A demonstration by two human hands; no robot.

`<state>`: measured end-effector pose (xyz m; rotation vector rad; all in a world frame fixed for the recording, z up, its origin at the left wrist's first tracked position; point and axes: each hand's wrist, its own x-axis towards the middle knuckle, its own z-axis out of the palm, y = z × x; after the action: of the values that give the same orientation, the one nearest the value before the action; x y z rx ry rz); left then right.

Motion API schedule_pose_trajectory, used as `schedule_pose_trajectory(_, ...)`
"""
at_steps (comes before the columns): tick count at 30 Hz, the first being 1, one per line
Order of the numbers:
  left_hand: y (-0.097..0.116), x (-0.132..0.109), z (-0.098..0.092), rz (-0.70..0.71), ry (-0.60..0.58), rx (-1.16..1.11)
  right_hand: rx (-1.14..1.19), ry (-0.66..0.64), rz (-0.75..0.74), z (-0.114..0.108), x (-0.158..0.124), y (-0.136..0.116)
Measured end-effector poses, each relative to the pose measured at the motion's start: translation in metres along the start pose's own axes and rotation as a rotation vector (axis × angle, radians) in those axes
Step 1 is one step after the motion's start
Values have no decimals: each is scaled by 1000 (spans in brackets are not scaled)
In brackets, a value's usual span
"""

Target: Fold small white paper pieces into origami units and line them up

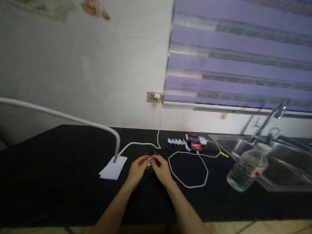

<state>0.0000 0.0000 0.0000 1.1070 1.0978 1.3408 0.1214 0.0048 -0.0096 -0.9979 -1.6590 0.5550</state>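
Between my fingertips, low over the black counter, is a small folded piece of white paper (149,162). My left hand (138,169) pinches it from the left and my right hand (161,167) pinches it from the right, so both are closed on it. Left of my hands lies a small stack of white paper sheets (113,169), slightly fanned. Beyond my right hand, several small folded white paper pieces (176,142) stand in a row. The exact folds of the held piece are too small to make out.
A white cable (187,187) loops over the black counter (60,182) near a blurred-out device (194,142). A clear plastic bottle (248,169) stands beside the metal sink (275,187). One white cable (65,117) crosses the left foreground. A charger (157,96) sits in the wall outlet.
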Motion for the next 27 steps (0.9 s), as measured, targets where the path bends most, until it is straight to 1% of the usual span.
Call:
schedule_pose_trajectory(10,-5,1,-3,-45,9,-29,19,-16,-50,0,-3,2)
schedule_pose_trajectory(14,-9,3,-5,-67,-2,-67,31,-47,-37,0,-4,-1)
schedule_pose_trajectory(18,-11,3,-6,-61,-24,-89,29,-57,-17,2,-4,0)
schedule_pose_trajectory(20,-10,3,-6,-60,3,-59,25,-34,-16,3,-4,2)
schedule_pose_trajectory(24,-6,1,-4,-13,103,116,2,8,-36,3,-4,5)
schedule_pose_trajectory(27,-5,0,-4,4,84,157,4,-13,-71,2,-3,5)
